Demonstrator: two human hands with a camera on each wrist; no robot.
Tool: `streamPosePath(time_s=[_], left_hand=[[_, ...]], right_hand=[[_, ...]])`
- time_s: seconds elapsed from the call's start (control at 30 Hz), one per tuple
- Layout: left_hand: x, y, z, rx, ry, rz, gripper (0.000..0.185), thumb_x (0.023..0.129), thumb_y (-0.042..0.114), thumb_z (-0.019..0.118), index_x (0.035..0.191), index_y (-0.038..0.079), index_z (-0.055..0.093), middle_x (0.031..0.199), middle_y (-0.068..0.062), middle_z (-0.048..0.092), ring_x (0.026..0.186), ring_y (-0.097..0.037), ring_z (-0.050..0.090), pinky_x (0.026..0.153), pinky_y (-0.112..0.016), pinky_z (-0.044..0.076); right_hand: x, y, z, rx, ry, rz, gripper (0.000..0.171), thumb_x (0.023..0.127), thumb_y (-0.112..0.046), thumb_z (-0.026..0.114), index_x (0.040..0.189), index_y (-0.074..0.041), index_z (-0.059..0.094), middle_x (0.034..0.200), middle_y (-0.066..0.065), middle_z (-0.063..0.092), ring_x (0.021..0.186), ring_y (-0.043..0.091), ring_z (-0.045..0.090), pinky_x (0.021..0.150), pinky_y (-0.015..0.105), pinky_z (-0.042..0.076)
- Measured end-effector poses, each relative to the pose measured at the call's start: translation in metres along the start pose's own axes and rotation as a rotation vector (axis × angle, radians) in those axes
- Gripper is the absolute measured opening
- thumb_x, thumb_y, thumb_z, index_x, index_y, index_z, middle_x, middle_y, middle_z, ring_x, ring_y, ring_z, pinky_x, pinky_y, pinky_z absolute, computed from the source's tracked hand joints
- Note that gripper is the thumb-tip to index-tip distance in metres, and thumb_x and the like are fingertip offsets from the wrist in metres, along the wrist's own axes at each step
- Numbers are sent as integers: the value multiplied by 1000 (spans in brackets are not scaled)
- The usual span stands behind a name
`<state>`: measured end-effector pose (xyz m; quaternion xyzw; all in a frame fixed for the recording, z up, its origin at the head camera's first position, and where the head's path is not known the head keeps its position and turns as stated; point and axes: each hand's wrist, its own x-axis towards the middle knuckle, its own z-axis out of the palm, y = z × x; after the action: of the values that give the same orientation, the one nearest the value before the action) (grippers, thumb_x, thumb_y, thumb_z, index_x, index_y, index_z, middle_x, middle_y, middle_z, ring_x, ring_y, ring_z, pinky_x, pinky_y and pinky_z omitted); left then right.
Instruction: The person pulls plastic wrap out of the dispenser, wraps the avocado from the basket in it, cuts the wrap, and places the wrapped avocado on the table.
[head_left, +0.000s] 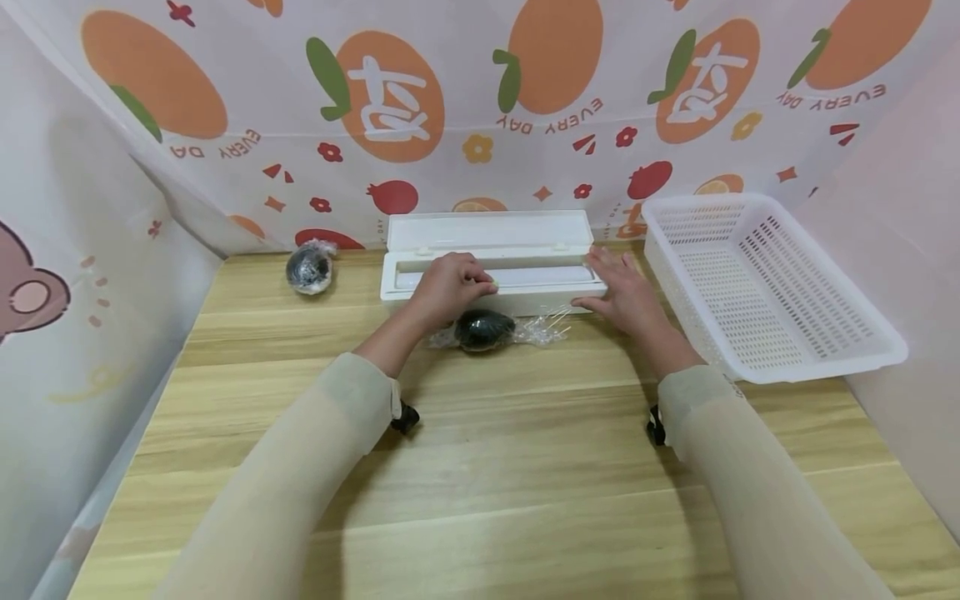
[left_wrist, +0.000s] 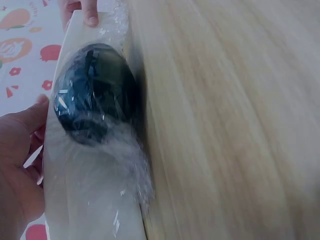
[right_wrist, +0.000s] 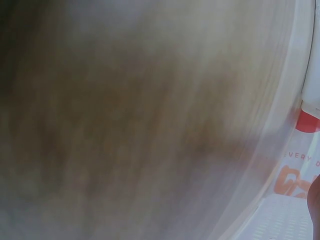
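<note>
A white plastic wrap dispenser (head_left: 491, 298) stands at the back of the table, its lid (head_left: 491, 232) tipped up and a white roll (head_left: 547, 277) inside. Over its front edge my left hand (head_left: 452, 285) pinches with thumb and curled fingers; the film between them is hard to make out. At the box's right end my right hand (head_left: 624, 290) grips it, thumb at the front and fingers on top. A dark oval fruit (head_left: 483, 330), like an avocado in clear wrap, lies against the box front with its wrap ends twisted out sideways (left_wrist: 95, 92).
A second wrapped dark round thing (head_left: 309, 268) sits at the back left of the wooden table (head_left: 480, 483). To the right stands a white perforated basket (head_left: 825, 354). A fruit-printed curtain (head_left: 465, 133) hangs right behind the dispenser.
</note>
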<state>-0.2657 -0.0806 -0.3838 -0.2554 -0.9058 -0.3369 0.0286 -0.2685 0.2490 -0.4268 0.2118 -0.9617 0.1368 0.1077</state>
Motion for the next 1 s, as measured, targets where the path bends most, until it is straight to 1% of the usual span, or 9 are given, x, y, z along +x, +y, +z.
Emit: streamPosePath(time_s=[0.23,0.4,0.57,0.77,0.9,1.0], left_hand=[[-11,-12,-15,-3,9,-33,15,88,27,76,92,13,79,93,0,69,93,-21,56,79,-36,47],[-19,-21,-25,-1,6,-51,16,88,25,75,94,11,79,94,-2,69,97,-23,55,83,-38,47],[-26,-28,-31,20,11,-61,15,88,24,75,93,10,79,94,-3,69,97,-24,55,85,-40,46],[-34,-33,-37,37,34,-63,16,88,24,76,94,11,80,92,-3,69,94,-23,54,80,-39,44],[-38,-33,-41,69,50,-54,17,87,25,76,94,10,80,92,-3,68,95,-23,52,82,-39,43],[-40,-34,-45,84,51,-59,17,87,25,77,94,11,80,94,-2,69,96,-23,52,83,-39,43]], right_hand=[[-2,4,-3,-10,0,25,87,83,-55,72,150,-11,40,159,7,31,148,25,27,124,42,10],[-5,7,-3,17,-4,33,86,83,-54,72,151,-12,40,159,9,30,149,24,26,124,42,9],[-7,7,-1,35,-11,35,85,84,-52,72,150,-12,40,159,9,30,149,25,26,123,45,11],[-6,6,3,32,-11,22,86,84,-56,69,152,-13,38,160,9,29,149,24,24,124,41,6],[-3,4,4,26,8,6,86,84,-57,69,151,-13,38,160,8,30,149,23,25,124,40,7],[-1,3,3,23,11,1,85,84,-56,70,151,-13,39,160,6,29,149,23,26,124,40,7]])
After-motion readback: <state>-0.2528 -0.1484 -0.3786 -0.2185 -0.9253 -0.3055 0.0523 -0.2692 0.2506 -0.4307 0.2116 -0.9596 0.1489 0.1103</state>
